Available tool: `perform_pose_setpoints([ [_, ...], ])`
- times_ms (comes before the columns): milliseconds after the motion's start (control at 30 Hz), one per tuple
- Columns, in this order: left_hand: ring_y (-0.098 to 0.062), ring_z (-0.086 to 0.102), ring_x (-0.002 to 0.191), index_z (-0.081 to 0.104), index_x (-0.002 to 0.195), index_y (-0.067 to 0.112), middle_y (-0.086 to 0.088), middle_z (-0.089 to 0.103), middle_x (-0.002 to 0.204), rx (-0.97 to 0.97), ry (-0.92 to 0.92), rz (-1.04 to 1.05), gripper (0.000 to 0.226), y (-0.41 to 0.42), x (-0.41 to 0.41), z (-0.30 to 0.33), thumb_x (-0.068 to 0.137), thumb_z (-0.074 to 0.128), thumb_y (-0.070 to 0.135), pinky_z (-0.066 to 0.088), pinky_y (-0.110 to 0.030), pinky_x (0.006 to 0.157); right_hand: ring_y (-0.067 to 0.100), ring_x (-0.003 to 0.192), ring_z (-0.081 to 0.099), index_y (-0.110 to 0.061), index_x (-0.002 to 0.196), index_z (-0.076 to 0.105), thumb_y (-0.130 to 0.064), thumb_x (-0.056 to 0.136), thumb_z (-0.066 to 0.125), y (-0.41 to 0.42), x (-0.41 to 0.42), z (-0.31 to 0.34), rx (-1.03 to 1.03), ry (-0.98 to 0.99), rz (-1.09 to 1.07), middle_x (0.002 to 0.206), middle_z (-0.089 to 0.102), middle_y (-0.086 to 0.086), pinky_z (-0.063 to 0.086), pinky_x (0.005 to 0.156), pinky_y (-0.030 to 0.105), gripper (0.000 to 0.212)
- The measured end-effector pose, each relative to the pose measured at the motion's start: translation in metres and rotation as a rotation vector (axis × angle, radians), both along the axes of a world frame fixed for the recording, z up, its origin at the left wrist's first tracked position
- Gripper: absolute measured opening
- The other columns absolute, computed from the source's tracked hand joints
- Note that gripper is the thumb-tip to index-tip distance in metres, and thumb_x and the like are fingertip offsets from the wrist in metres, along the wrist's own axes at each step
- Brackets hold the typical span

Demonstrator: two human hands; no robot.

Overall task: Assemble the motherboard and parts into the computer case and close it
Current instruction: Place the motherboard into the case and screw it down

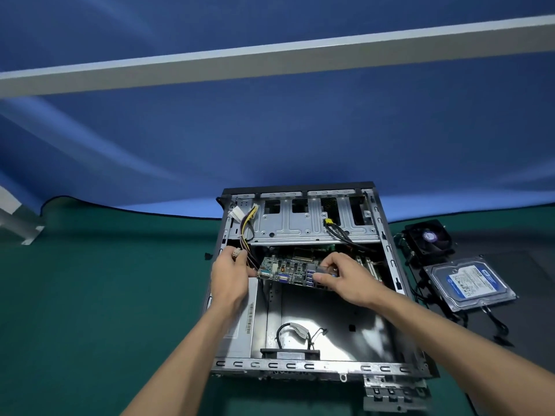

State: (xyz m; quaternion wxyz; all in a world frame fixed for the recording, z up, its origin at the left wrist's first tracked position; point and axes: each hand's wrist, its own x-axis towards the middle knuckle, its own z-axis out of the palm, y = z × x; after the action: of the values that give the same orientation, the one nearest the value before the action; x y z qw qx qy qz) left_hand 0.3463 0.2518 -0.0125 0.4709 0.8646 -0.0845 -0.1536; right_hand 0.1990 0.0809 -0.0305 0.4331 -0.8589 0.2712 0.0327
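An open metal computer case (300,366) lies on a green mat. Inside it, the green motherboard (288,267) is tilted, its port edge raised toward me. My right hand (342,277) grips the board's right part at the blue ports. At the board's left edge, my left hand (231,274) holds a white cable connector (236,253) with yellow and black wires. A drive cage (303,226) spans the far end of the case.
A black cooler fan (428,238) and a hard drive (468,282) with a blue label lie on the mat to the right of the case. A small black fan (289,354) and loose cables sit at the case's near end. A metal bracket (393,394) lies at the lower right corner.
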Motion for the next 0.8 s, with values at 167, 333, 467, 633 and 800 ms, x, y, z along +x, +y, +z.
perform_pose_setpoints([
  [167,-0.017,0.064,0.073,0.047,0.079,0.016,-0.012,0.067,0.065,-0.082,0.006,0.027,0.02,0.002,-0.005,0.002,0.099,0.045,0.018,0.034,-0.025,0.059,0.022,0.092,0.058,-0.022,0.11,0.045,-0.072,0.068,0.064,0.013,0.013,0.012,-0.516,0.243,0.204,0.105,0.048,-0.003,0.04,0.069,0.033,0.068],
  [333,-0.023,0.065,0.075,0.047,0.075,0.014,-0.007,0.067,0.058,-0.137,0.041,0.035,0.024,0.005,-0.005,0.0,0.098,0.046,0.016,0.037,-0.028,0.064,0.027,0.089,0.061,-0.015,0.116,0.043,-0.057,0.088,0.053,0.016,0.015,0.006,-0.685,0.143,0.254,0.114,0.054,0.005,0.036,0.064,0.032,0.051],
  [467,-0.021,0.065,0.076,0.047,0.077,0.016,-0.007,0.068,0.06,-0.106,0.063,0.0,0.023,0.002,-0.003,0.001,0.099,0.044,0.018,0.039,-0.028,0.067,0.025,0.087,0.06,-0.016,0.115,0.041,-0.057,0.089,0.051,0.01,0.006,0.006,-0.626,0.126,0.284,0.115,0.052,0.004,0.034,0.065,0.032,0.049],
  [633,-0.025,0.063,0.069,0.054,0.077,0.008,-0.009,0.066,0.066,0.065,-0.059,-0.111,0.023,-0.005,0.003,0.0,0.096,0.051,0.02,0.046,-0.034,0.068,0.024,0.083,0.057,-0.016,0.113,0.039,-0.056,0.09,0.051,0.015,-0.001,0.0,-0.621,0.134,0.331,0.111,0.049,0.004,0.036,0.065,0.033,0.048],
  [800,-0.013,0.047,0.056,0.047,0.066,0.017,0.002,0.054,0.06,0.304,-0.204,-0.189,0.03,-0.006,0.001,-0.007,0.095,0.052,0.026,0.029,-0.028,0.048,0.025,0.097,0.059,-0.015,0.122,0.036,-0.055,0.09,0.05,0.026,-0.007,-0.013,-0.674,0.184,0.316,0.117,0.049,0.004,0.042,0.07,0.035,0.053],
])
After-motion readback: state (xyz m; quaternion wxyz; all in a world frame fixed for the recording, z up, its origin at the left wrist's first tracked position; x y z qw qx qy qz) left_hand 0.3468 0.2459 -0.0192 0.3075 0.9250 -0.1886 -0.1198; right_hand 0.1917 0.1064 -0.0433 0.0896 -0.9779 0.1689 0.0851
